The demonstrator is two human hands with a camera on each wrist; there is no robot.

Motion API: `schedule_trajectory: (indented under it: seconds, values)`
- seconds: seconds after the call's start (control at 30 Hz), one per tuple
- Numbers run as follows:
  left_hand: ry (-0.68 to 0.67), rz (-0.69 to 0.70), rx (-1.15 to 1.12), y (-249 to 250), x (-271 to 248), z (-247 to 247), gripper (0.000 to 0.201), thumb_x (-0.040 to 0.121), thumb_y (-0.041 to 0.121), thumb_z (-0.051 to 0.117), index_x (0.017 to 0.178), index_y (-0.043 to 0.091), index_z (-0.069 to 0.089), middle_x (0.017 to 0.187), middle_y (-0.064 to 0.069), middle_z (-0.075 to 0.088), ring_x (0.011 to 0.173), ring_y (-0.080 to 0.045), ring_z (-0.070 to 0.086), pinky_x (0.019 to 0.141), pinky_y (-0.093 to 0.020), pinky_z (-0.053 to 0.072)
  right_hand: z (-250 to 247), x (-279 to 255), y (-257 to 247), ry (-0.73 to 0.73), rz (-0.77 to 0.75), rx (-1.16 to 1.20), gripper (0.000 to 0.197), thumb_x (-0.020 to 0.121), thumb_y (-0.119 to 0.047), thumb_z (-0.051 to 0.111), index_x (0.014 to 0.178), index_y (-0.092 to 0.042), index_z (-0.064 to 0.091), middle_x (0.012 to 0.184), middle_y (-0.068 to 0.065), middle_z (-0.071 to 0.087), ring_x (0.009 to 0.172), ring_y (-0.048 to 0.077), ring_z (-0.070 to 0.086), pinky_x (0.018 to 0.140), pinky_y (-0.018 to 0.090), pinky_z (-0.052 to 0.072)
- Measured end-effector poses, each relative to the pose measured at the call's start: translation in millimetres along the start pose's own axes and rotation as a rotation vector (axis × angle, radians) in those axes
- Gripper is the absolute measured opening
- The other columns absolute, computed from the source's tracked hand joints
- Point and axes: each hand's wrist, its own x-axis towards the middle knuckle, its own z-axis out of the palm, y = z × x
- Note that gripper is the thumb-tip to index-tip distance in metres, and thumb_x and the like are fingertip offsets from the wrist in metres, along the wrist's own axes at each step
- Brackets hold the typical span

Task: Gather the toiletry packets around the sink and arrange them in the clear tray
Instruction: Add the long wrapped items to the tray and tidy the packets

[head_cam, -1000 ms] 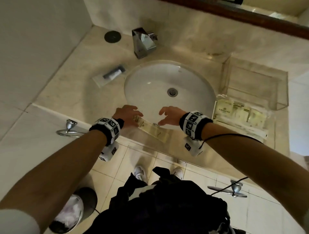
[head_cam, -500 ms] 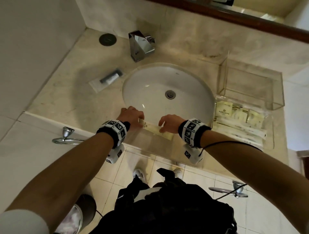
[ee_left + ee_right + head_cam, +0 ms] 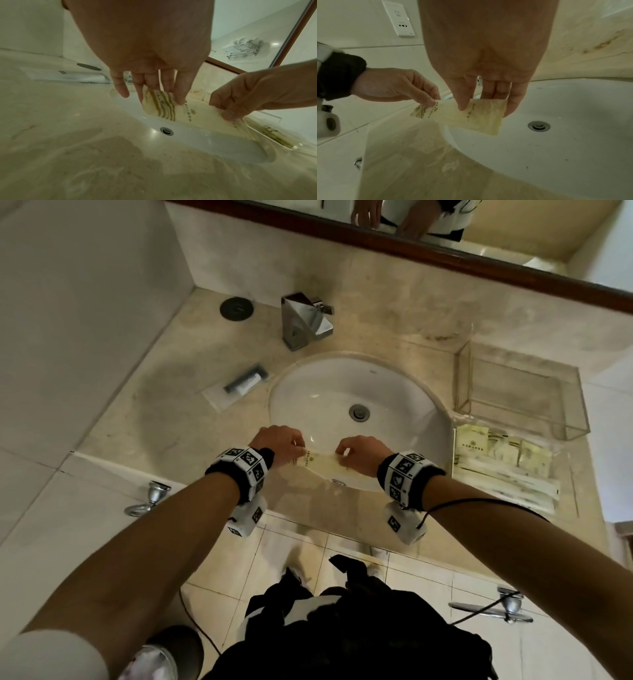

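Left of frame, on the table (image 3: 147, 419): clear packet (image 3: 236, 386) with a dark tube, lying flat beside the sink (image 3: 404, 392). Centre: long yellow packet (image 3: 322, 463) held above the sink's near rim; left hand (image 3: 279, 445) grip pinched one end, right hand (image 3: 359, 455) grip pinched the other. Right: clear tray (image 3: 565, 419) on the table, a pile of yellow packets (image 3: 496, 457) just below it in frame.

Glossy white sink (image 3: 359, 392), chrome tap (image 3: 305, 320)

Cream packet (image 3: 187, 115) between both hands
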Motion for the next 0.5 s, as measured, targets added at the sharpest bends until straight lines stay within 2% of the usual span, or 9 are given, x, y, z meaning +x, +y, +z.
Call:
schedule_trajectory:
  seconds: [0.1,0.2,0.27,0.33,0.4,0.5]
  values:
    - [0.018,0.001,-0.033,-9,-1,-5,0.020,0.088,0.036,0.060,0.101,0.023,0.069,0.103,-0.002,0.071,0.095,-0.021,0.064,0.088,-0.031,0.046,-1,5,-9,0.006,-0.006,0.004,0.019,0.091,-0.025,0.057,0.108,-0.027,0.066,0.107,-0.002,0.067,0.098,0.020,0.062,0.084,0.029,0.048]
    - [0.065,-0.001,-0.104,-26,2,-13,0.020,0.087,0.035,0.063,0.102,0.023,0.068,0.103,0.000,0.071,0.094,-0.019,0.064,0.087,-0.032,0.049,0,16,-20,0.042,-0.008,0.012,0.018,0.092,-0.022,0.056,0.105,-0.027,0.067,0.107,-0.001,0.068,0.092,0.019,0.062,0.081,0.030,0.050]
    - [0.131,-0.002,-0.161,-42,6,-20,0.027,0.086,0.037,0.064,0.109,0.025,0.067,0.109,0.001,0.070,0.101,-0.020,0.064,0.092,-0.035,0.049,-1,25,-27,0.072,0.018,0.026,0.017,0.093,-0.023,0.054,0.103,-0.028,0.066,0.106,0.000,0.068,0.088,0.020,0.062,0.078,0.031,0.050]
    - [0.183,-0.017,-0.141,-62,11,-29,0.038,0.085,0.039,0.063,0.121,0.028,0.062,0.123,0.002,0.065,0.114,-0.022,0.058,0.099,-0.038,0.045,-3,35,-36,0.093,0.049,0.046,0.015,0.094,-0.027,0.051,0.102,-0.029,0.064,0.105,0.001,0.067,0.091,0.023,0.062,0.080,0.034,0.052]
    - [0.201,-0.066,-0.083,-83,17,-37,0.048,0.086,0.042,0.062,0.131,0.029,0.054,0.137,0.000,0.056,0.126,-0.025,0.048,0.105,-0.040,0.038,-5,43,-45,0.126,0.081,0.068,0.013,0.093,-0.028,0.049,0.098,-0.030,0.061,0.103,0.001,0.068,0.092,0.025,0.063,0.084,0.036,0.053]
    - [0.204,-0.151,-0.039,-111,28,-48,0.061,0.086,0.047,0.061,0.141,0.028,0.044,0.149,-0.004,0.042,0.136,-0.027,0.037,0.110,-0.044,0.033,-7,56,-56,0.172,0.125,0.115,0.009,0.092,-0.027,0.048,0.093,-0.031,0.056,0.101,0.004,0.069,0.090,0.026,0.064,0.084,0.039,0.054]
